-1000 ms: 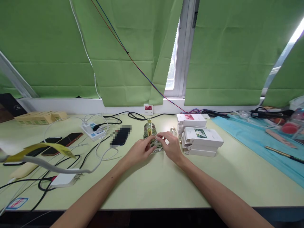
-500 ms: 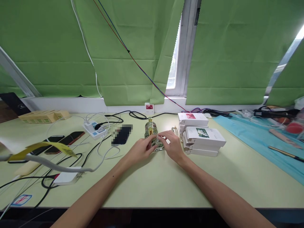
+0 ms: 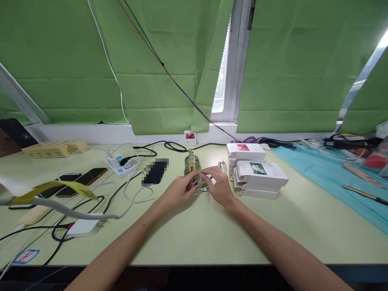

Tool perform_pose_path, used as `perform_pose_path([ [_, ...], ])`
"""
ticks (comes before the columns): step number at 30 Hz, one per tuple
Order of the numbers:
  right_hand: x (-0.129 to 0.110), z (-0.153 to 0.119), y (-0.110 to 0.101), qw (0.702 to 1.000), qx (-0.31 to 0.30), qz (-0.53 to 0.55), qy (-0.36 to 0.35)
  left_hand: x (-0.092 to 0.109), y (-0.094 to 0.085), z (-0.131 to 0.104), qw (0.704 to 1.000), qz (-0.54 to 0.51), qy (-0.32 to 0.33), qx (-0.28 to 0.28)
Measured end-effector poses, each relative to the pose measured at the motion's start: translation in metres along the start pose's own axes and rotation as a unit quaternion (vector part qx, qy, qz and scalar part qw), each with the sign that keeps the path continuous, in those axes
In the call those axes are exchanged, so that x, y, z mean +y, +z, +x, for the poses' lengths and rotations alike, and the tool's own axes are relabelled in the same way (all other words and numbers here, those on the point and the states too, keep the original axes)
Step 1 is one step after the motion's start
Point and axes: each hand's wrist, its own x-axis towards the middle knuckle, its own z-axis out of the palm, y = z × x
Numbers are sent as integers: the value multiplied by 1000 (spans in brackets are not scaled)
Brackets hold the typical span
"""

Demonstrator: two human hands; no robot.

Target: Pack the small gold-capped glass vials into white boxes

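Several round glass bottles (image 3: pixel 196 162) with gold tops stand in a row on the pale green table, the front ones partly behind my fingers. My left hand (image 3: pixel 185 187) and my right hand (image 3: pixel 216 182) meet at the near end of this row, fingertips pinched together over the front bottle (image 3: pixel 202 189). What lies between the fingertips is too small to tell. Another small glass bottle with a gold top (image 3: pixel 223 166) stands just beyond my right hand, beside the stacked white boxes (image 3: pixel 260 176).
Left on the table (image 3: pixel 188 246) are a blurred dark phone (image 3: pixel 155 171), a power strip (image 3: pixel 119 165), cables, more phones (image 3: pixel 81 182) and a white charger (image 3: pixel 84 227). A small box (image 3: pixel 190 138) stands at the back. Blue sheeting (image 3: pixel 330 182) covers the right side.
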Motion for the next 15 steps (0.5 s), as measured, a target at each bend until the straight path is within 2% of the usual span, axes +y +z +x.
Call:
perform_pose_path([
  [9,-1,0,1,999,32,8,20,2,-1,0,1000,2,-3,-1],
  [15,-3,4,3,999,50,-2,-14,7,-4,1,1000,-5,-10,-4],
])
